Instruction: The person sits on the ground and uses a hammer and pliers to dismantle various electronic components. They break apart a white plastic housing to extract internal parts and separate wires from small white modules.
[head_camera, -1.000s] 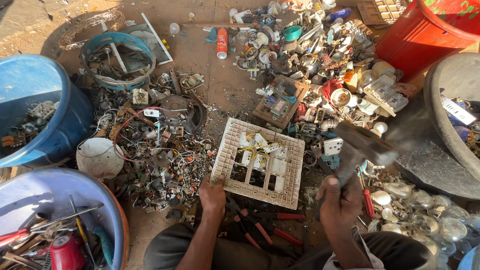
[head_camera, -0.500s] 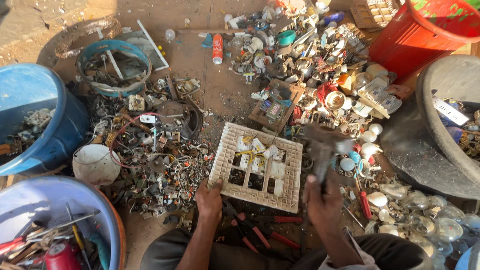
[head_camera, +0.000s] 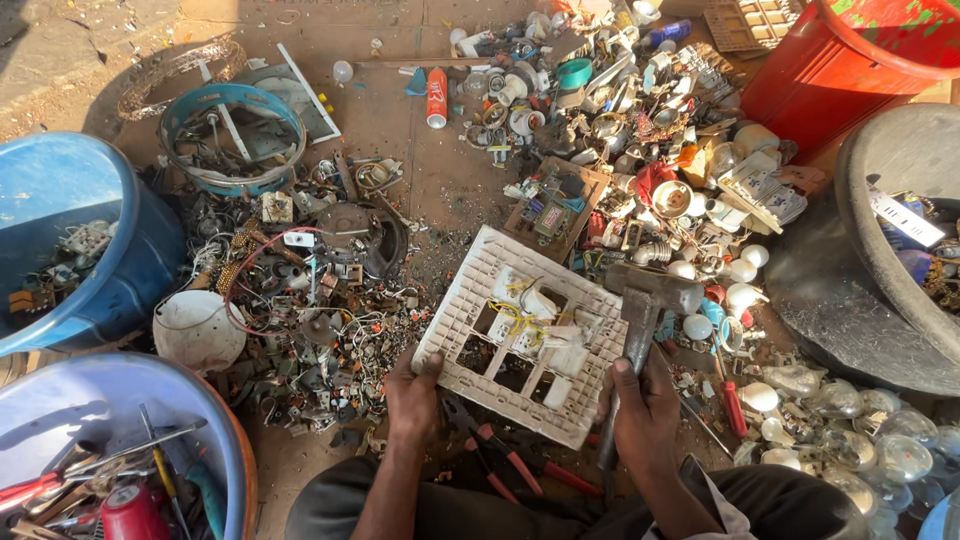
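Note:
A white plastic lattice panel with small white parts and yellow wires on it lies on the ground in front of me. My left hand grips its near left corner. My right hand is closed around the handle of a metal hammer, whose head rests at the panel's right edge. Red-handled pliers lie on the ground between my hands, partly under the panel.
Heaps of electronic scrap, wires and bulbs surround me. A blue tub stands at left, a blue basin of tools at lower left, a red bucket at upper right, a grey basin at right.
My right hand has brought the hammer down from a raised, blurred swing to the panel's right edge. My left hand has stayed on the panel's corner.

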